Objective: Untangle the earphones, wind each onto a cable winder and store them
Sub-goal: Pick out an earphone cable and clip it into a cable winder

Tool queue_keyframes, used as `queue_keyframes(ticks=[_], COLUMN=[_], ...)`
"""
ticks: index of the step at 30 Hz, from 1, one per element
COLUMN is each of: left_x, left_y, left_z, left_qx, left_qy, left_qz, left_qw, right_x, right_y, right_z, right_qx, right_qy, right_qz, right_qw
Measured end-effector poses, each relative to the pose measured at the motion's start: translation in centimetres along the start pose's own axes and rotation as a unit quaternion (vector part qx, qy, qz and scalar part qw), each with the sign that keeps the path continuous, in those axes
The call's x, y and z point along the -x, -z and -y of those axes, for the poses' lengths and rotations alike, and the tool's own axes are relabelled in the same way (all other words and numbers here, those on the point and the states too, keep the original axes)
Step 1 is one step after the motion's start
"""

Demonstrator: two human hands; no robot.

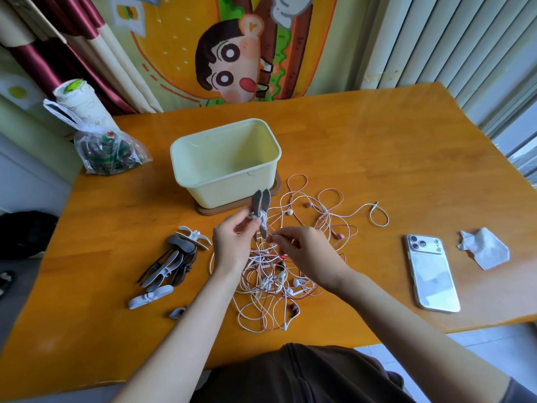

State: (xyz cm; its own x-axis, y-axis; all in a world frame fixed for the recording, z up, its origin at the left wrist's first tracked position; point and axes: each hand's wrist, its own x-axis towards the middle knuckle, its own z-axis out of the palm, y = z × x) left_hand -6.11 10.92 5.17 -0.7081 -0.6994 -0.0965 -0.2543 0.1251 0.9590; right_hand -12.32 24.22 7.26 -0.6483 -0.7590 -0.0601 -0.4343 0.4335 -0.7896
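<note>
A tangle of white and pink earphones [290, 257] lies spread on the wooden table [392, 158] in front of me. My left hand [232, 242] holds a grey cable winder [260, 205] upright above the tangle, with some white cable around its middle. My right hand [305, 251] pinches a white cable just right of the winder. A pale yellow storage box [203, 184], with nothing in it, stands behind on a brown lid. Several spare winders [174, 260] in grey, white and black lie to the left.
A white phone [433, 274] lies face down on the right, with a crumpled tissue [485, 248] beyond it. A plastic bag [107, 152] and a paper-wrapped cup [78, 103] sit at the table's back left corner.
</note>
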Motion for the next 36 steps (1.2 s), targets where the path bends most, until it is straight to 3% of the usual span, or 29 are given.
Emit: queue_keyframes(ticks=[2, 5, 12, 16, 22, 30, 32, 36], left_x=[-0.2, -0.1, 1.6, 2.2, 2.1, 1.2, 0.8, 0.5], left_y=[0.2, 0.6, 1.0, 0.9, 0.8, 0.4, 0.8, 0.8], left_z=[1.0, 1.7, -0.1, -1.8, -3.5, -3.1, -2.8, -1.7], left_qx=[-0.094, -0.128, -0.005, 0.097, 0.265, 0.359, 0.326, 0.157], left_qy=[-0.04, -0.041, -0.031, -0.014, 0.02, 0.103, 0.11, 0.087], left_qz=[0.016, 0.058, 0.218, 0.246, 0.208, 0.105, 0.067, 0.009], left_qw=[0.995, 0.989, 0.976, 0.964, 0.941, 0.922, 0.936, 0.984], right_x=[-0.1, -0.8, -2.0, -2.1, -1.5, -0.8, -0.5, -0.3], right_y=[0.6, 2.3, 5.5, 5.5, 4.0, 1.2, 0.7, 0.8], right_z=[0.6, 0.8, -0.5, -1.0, -1.3, -1.1, -0.8, -0.6], right_qx=[0.012, 0.029, 0.038, 0.003, -0.098, -0.103, -0.099, -0.057], right_qy=[0.012, 0.016, 0.002, -0.003, -0.019, -0.06, -0.05, -0.035], right_qz=[0.003, -0.011, -0.067, -0.084, -0.072, 0.043, 0.047, 0.07], right_qw=[1.0, 0.999, 0.997, 0.996, 0.992, 0.992, 0.993, 0.995])
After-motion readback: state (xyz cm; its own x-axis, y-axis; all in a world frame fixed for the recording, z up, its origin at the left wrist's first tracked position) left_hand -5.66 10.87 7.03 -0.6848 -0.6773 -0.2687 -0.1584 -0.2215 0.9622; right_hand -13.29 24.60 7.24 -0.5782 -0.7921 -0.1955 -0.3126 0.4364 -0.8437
